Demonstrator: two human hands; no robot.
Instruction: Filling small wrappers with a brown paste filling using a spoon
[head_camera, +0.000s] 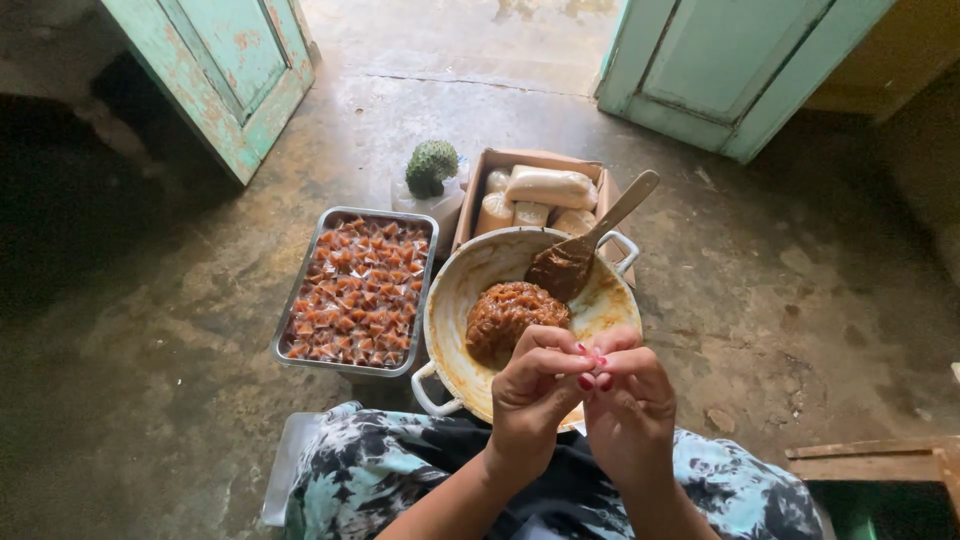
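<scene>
While the rectangular steel tray (300, 290) of wrapped brown sweets sits left, the brown paste mound (508, 312) lies in the round cream pan (452, 290). Above its rim, the left hand (530, 390) and right hand (630, 400) meet, fingertips pinched together; whatever they pinch is hidden. Small, even pinches seem wise.

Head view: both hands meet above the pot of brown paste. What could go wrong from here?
The left hand and right hand pinch something too small to make out over the pot; if it slips, it may land in the brown paste or on the lap. The wooden spoon leans on the rim with its handle sticking out, so a knock could tip it onto the floor. The tray of wrapped sweets lies uncovered on the floor, so dirt could reach it.
</scene>
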